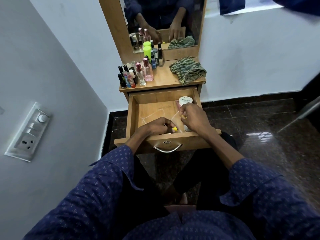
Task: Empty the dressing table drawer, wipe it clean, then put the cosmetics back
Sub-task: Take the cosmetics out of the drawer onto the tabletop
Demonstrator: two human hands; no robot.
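Observation:
The wooden drawer (134, 118) of the dressing table stands pulled open. Both my hands are inside it near the front. My left hand (156, 126) grips a small yellow item (174, 129). My right hand (192, 116) pinches another small yellow item (183, 116). A clear plastic bag (174, 118) lies between them. A white nail-polish-remover jar (186, 100) sits at the drawer's back right, beside something pink. Several bottles of nail polish and perfume (138, 73) stand on the tabletop's left. A green striped cloth (187, 70) lies on its right.
A mirror (164, 23) rises behind the tabletop and reflects my hands and the bottles. A wall with a switch panel (29, 132) runs close on the left. Dark polished floor (251, 127) spreads to the right. The drawer handle (167, 148) faces my knees.

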